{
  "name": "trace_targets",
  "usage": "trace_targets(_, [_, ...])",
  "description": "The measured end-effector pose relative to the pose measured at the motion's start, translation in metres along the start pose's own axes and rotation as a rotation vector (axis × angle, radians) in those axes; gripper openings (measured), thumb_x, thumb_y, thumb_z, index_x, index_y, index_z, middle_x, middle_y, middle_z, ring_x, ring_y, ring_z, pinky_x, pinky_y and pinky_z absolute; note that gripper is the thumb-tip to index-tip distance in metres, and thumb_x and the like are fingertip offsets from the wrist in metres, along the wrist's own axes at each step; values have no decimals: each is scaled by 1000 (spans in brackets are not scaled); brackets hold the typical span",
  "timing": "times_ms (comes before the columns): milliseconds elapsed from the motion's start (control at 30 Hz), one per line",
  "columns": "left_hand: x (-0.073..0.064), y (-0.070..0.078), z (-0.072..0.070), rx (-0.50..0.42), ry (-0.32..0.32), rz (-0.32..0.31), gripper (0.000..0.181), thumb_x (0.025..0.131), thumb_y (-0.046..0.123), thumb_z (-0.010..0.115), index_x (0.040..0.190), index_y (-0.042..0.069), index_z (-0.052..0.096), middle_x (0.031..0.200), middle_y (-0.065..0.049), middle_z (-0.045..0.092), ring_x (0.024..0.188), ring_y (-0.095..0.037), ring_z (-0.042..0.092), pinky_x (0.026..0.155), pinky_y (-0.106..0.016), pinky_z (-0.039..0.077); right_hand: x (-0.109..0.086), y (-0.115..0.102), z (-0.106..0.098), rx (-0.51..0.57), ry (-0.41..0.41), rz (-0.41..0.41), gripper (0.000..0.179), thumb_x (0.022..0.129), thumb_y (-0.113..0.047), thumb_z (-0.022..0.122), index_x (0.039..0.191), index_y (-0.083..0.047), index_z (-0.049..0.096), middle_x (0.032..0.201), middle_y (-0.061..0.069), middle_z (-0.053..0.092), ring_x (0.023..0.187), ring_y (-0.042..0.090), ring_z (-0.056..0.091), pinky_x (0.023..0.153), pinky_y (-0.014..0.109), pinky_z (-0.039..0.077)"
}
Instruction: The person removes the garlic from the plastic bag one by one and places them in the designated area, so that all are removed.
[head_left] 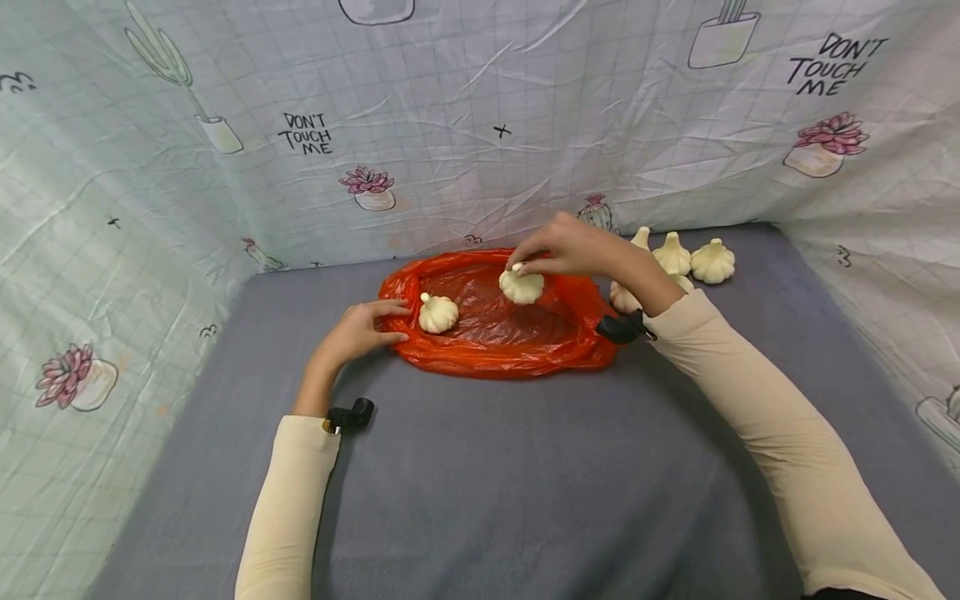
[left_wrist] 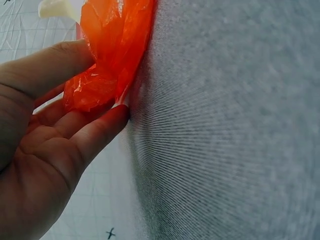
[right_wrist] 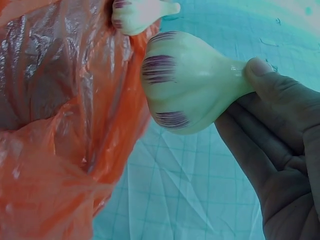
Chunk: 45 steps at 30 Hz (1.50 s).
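Note:
A red plastic bag (head_left: 495, 364) lies spread on the grey cloth, its rim rolled into an oval. One garlic bulb (head_left: 438, 314) sits inside the bag at its left end. My right hand (head_left: 573, 246) pinches another garlic bulb (head_left: 522, 286) by its stem above the bag. Purple streaks mark the underside of this held bulb (right_wrist: 185, 82) in the right wrist view. At the bag's left end, my left hand (head_left: 358, 332) grips the rim. The left wrist view has thumb and fingers round the crumpled red plastic (left_wrist: 107, 65).
Several garlic bulbs (head_left: 712, 261) stand grouped at the back right, partly hidden behind the right forearm. A patterned fabric (head_left: 450, 100) rises behind and along both sides of the grey cloth (head_left: 480, 467). Each wrist carries a small black camera (head_left: 352, 414).

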<state>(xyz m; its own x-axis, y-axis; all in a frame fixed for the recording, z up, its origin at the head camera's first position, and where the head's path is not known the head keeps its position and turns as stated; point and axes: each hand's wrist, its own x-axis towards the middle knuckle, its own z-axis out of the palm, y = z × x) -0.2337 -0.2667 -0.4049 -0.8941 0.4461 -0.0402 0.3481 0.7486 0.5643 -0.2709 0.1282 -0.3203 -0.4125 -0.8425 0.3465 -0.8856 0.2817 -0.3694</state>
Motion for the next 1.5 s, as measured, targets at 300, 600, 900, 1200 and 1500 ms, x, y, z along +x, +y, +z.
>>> trace_targets(300, [-4,2,2,-9,-10,-26,47,89,17,81,132,4,68,145,-12,58,144,-36,41,116,-53,33,-21,-5,-6,12,25,17,15,95,-11,72,108,-8,80,96,-1,78,59,5,50,57,23,42])
trace_targets(600, [-3,3,3,-18,-2,-20,46,89,17,80,132,4,68,145,-12,59,143,-34,42,115,-52,35,-35,-8,-14,-2,78,-11,15,91,-5,75,106,-7,80,93,-1,78,59,3,51,58,22,45])
trace_targets(900, [-3,4,2,-34,2,-29,45,89,17,80,131,4,69,144,-11,60,144,-34,42,115,-52,35,-49,-9,-22,-41,80,29,16,90,-5,76,106,-8,80,93,-1,78,58,3,48,58,22,44])
trace_targets(1200, [-2,2,2,-8,-1,-25,45,89,17,80,130,3,69,143,-12,60,143,-35,43,116,-52,35,-60,-12,-30,-63,96,27,19,88,-3,78,106,-6,80,93,0,78,57,2,49,57,19,42])
trace_targets(1500, [-1,0,3,-12,-6,-39,45,89,19,80,131,5,69,141,-11,62,141,-35,45,114,-52,36,-73,-12,-34,-55,116,40,21,87,0,77,107,-7,80,96,0,79,66,5,66,64,15,49])
